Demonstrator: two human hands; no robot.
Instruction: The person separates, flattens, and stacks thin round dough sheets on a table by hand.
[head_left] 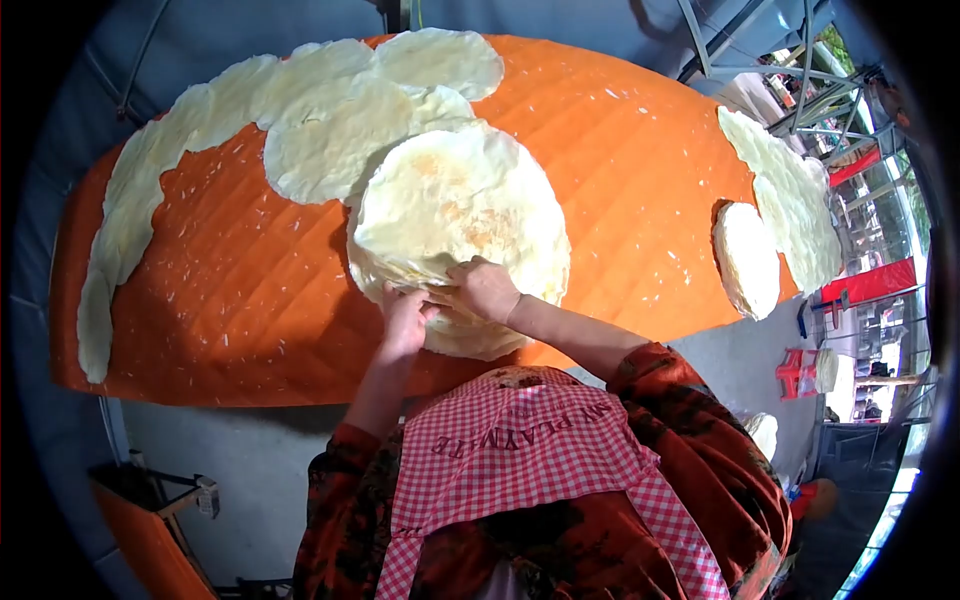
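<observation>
A stack of round, pale flatbreads [450, 205] with light brown patches lies in front of me on the orange tabletop. At its near edge, my left hand [405, 318] has its fingers closed on the rim of a flatbread. Close beside it on the right, my right hand [485, 290] is curled around the lifted edge of the upper layers. Under both hands, the lower flatbreads stay flat. My fingertips are partly hidden by the folded edge.
Overlapping flatbreads [320, 100] run along the table's far and left edges. Another stack [745, 260] stands at the right, beside a row of flatbreads [790, 195]. Crumbs dot the orange table [620, 180]. A red stool [797, 373] is on the floor to the right.
</observation>
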